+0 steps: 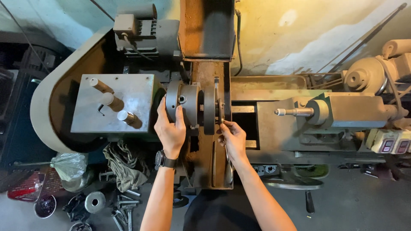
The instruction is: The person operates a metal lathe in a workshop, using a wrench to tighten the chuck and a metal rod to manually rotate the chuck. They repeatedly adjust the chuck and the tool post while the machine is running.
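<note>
Left hand [170, 130] wrapped over lathe chuck [183, 104] at frame centre, palm down, wristwatch [165, 160] at 6 o'clock of it. Right hand [233, 139] pinching thin disc [220, 112] at chuck's 3 o'clock. Three levers [112, 101] on headstock, 9 o'clock. One tailstock [342, 112], 3 o'clock.

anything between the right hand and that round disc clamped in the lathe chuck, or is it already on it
Nothing visible stands between them. The right hand has its fingertips at the lower edge of the disc, apparently touching. The left hand grips the chuck beside it.
</note>
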